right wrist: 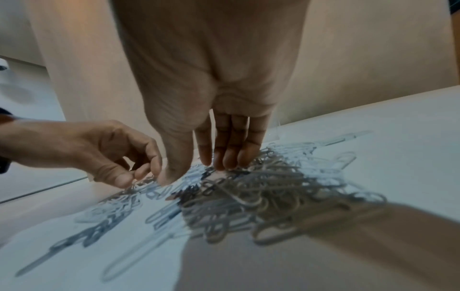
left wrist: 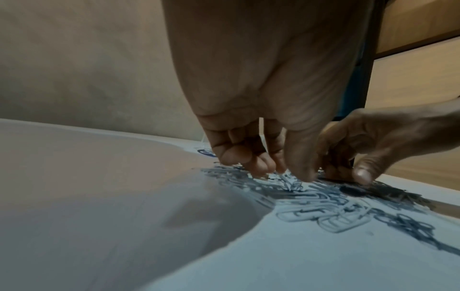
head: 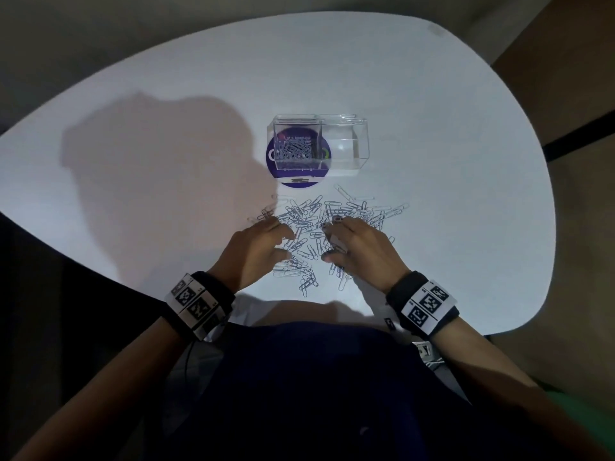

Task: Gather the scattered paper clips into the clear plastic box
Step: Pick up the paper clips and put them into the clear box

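Note:
Silver paper clips (head: 346, 211) lie in a loose pile on the white table (head: 449, 134), just in front of the clear plastic box (head: 342, 146). The box's left compartment holds a heap of clips (head: 296, 149); its right compartment shows none. My left hand (head: 283, 241) sits on the pile's left side, fingers curled, thumb and fingertips (right wrist: 124, 179) pinching clips. My right hand (head: 329, 241) is on the pile's right side, its fairly straight fingers (right wrist: 229, 157) pressing down on the clips (right wrist: 273, 189), thumb a little apart. In the left wrist view both hands (left wrist: 286, 171) meet over the clips (left wrist: 323, 198).
The box stands on a round purple sticker (head: 299, 182). The table's near edge (head: 299, 314) runs just below my wrists, against my dark clothing. A large shadow (head: 149, 168) covers the table's left half. Stray clips (head: 307, 284) lie closest to me.

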Tool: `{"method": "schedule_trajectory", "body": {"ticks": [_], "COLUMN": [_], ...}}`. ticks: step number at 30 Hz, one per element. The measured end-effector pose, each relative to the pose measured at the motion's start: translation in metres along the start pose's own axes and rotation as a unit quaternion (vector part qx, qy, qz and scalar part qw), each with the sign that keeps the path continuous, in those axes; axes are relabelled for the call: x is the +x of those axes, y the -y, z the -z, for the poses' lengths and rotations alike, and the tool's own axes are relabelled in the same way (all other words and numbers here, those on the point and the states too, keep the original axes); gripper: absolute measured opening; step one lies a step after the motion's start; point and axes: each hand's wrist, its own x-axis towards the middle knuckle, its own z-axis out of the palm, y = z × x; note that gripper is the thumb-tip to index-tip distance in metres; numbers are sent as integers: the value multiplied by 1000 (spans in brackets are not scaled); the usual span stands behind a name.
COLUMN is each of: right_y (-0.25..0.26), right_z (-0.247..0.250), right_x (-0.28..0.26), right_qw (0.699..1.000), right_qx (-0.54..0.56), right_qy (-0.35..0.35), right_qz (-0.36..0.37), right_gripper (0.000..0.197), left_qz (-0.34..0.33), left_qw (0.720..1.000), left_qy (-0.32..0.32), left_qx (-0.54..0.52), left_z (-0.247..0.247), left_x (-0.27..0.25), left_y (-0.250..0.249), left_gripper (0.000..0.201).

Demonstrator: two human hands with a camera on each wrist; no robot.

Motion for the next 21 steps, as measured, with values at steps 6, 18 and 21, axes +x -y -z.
{"method": "schedule_trajectory", "body": {"ticks": [6,18,21], "right_y": [5,9,10], "right_z": [-7,-12,-12], "right_x": [1,2,1], "right_qw": [1000,1000,999], "right_qx": [-14,-1,13], "right_qy": [11,-10,-22], "right_qz": [-6,-26,-30], "right_gripper": [63,38,29], "left_qz": [33,9,19], "left_qw": [999,999,1000], "left_qy": [4,2,-3], "left_qx": [29,36,14], "left_z": [-5,-11,-11], "left_x": [8,16,18], "left_y": [-14,-33,-35], "left_gripper": [19,22,24]}}
